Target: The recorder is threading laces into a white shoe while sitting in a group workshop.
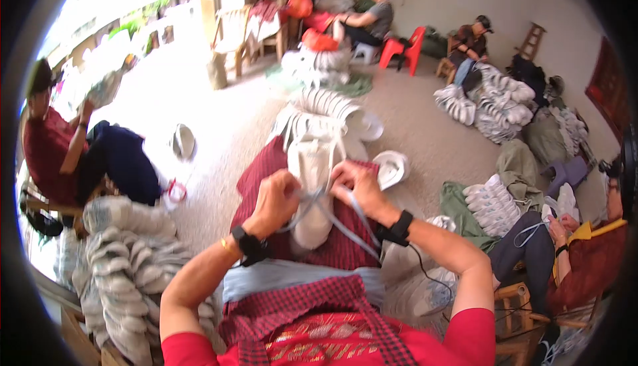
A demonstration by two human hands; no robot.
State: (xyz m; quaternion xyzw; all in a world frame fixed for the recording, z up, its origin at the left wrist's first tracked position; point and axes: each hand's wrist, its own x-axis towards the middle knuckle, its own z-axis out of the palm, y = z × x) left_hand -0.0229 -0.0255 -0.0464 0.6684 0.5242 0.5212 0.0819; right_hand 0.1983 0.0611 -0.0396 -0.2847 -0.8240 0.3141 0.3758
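Red shirt (319, 346) nearest; 2 hands (274, 200) (362, 192) pinch lace (313, 197) over shoe (311, 230).

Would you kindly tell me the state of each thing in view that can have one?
White shoe: lying on the dark red cloth.
Pale blue lace: crossed over the shoe; knot unclear.
Left hand: pinching the lace.
Right hand: pinching the lace.
Black wristbands: fastened.
Red chair: upright.
Wooden chair: upright.
Pale shoes at left: piled, overlapping.
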